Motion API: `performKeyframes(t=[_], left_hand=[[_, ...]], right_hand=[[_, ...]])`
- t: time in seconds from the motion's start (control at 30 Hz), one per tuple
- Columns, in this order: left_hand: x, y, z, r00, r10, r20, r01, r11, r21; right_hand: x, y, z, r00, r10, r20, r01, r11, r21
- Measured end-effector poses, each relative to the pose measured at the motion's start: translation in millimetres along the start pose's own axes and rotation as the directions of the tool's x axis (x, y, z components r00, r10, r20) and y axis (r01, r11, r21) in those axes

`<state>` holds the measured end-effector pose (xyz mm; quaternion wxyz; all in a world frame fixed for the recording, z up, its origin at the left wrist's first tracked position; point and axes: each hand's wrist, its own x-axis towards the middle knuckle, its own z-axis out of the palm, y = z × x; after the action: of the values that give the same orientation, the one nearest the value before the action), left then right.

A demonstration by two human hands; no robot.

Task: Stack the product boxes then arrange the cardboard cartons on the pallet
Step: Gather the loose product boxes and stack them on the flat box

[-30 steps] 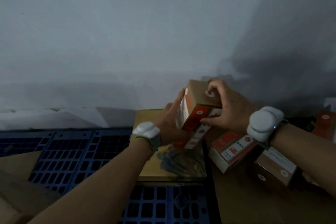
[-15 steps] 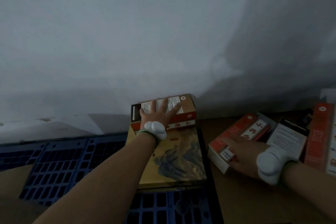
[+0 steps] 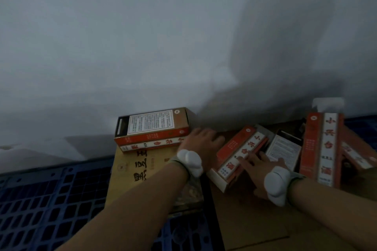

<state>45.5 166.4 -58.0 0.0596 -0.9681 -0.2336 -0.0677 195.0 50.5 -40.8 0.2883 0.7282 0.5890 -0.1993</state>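
Note:
An orange and tan product box point(image 3: 152, 128) lies flat against the wall on top of a wide yellow flat box point(image 3: 142, 165). My left hand point(image 3: 202, 142) hovers just right of it, fingers spread, holding nothing. A second orange and white product box point(image 3: 240, 149) lies tilted to the right. My right hand point(image 3: 259, 163) rests on that box's near end with fingers laid across it; a real grip cannot be made out. More product boxes point(image 3: 322, 149) lie and lean at the far right.
The blue plastic pallet point(image 3: 47, 195) spreads out at the lower left. Brown cardboard point(image 3: 255, 220) lies under the boxes on the right. A plain grey wall point(image 3: 163, 36) closes off the back. White trackers sit on both wrists.
My left hand has left the stacked box and swung right, toward the tilted box. My right hand stays on the tilted box. The view has shifted slightly.

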Motion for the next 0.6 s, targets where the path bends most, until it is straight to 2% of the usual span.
performKeyframes(t=[0.03, 0.07, 0.13, 0.2, 0.27, 0.33, 0.4, 0.47, 0.53, 0.6], left_hand=[[10.5, 19.9, 1.8, 0.992, 0.028, 0.123, -0.019, 0.997, -0.076], [15.1, 30.3, 8.1, 0.964, -0.022, 0.266, 0.058, 0.99, -0.128], [27.0, 45.9, 22.8, 0.853, -0.161, 0.496, 0.276, 0.946, -0.167], [37.6, 56.0, 32.9, 0.735, -0.263, 0.625, 0.474, 0.859, -0.195], [45.2, 64.3, 34.5, 0.724, -0.337, 0.602, 0.557, 0.801, -0.22], [47.1, 71.7, 26.9, 0.745, -0.369, 0.555, 0.558, 0.801, -0.217], [44.6, 72.7, 14.4, 0.755, -0.405, 0.516, 0.553, 0.816, -0.168], [36.9, 67.0, -1.3, 0.776, -0.428, 0.464, 0.533, 0.838, -0.119], [24.3, 59.0, -15.9, 0.817, -0.438, 0.374, 0.513, 0.849, -0.126], [8.8, 52.9, -27.1, 0.847, -0.451, 0.281, 0.508, 0.843, -0.179]], right_hand=[[-3.5, 9.6, 3.7, 1.0, 0.007, 0.006, -0.007, 1.0, 0.003], [-2.9, 12.2, 6.8, 1.0, -0.01, 0.012, 0.01, 1.0, 0.003], [-1.7, 20.7, 15.3, 0.999, -0.047, 0.005, 0.047, 0.999, 0.002], [1.9, 27.9, 23.0, 0.999, -0.046, -0.028, 0.046, 0.999, -0.005], [6.6, 36.6, 30.9, 0.996, -0.044, -0.073, 0.044, 0.999, 0.003], [10.2, 46.3, 38.3, 0.986, -0.061, -0.153, 0.067, 0.997, 0.032], [13.5, 54.8, 40.6, 0.96, -0.051, -0.274, 0.07, 0.996, 0.06], [17.9, 61.3, 34.1, 0.901, 0.014, -0.433, 0.045, 0.991, 0.127], [18.9, 65.1, 19.4, 0.82, 0.139, -0.555, 0.047, 0.951, 0.307], [15.9, 62.4, -0.1, 0.757, 0.251, -0.603, 0.155, 0.827, 0.54]])
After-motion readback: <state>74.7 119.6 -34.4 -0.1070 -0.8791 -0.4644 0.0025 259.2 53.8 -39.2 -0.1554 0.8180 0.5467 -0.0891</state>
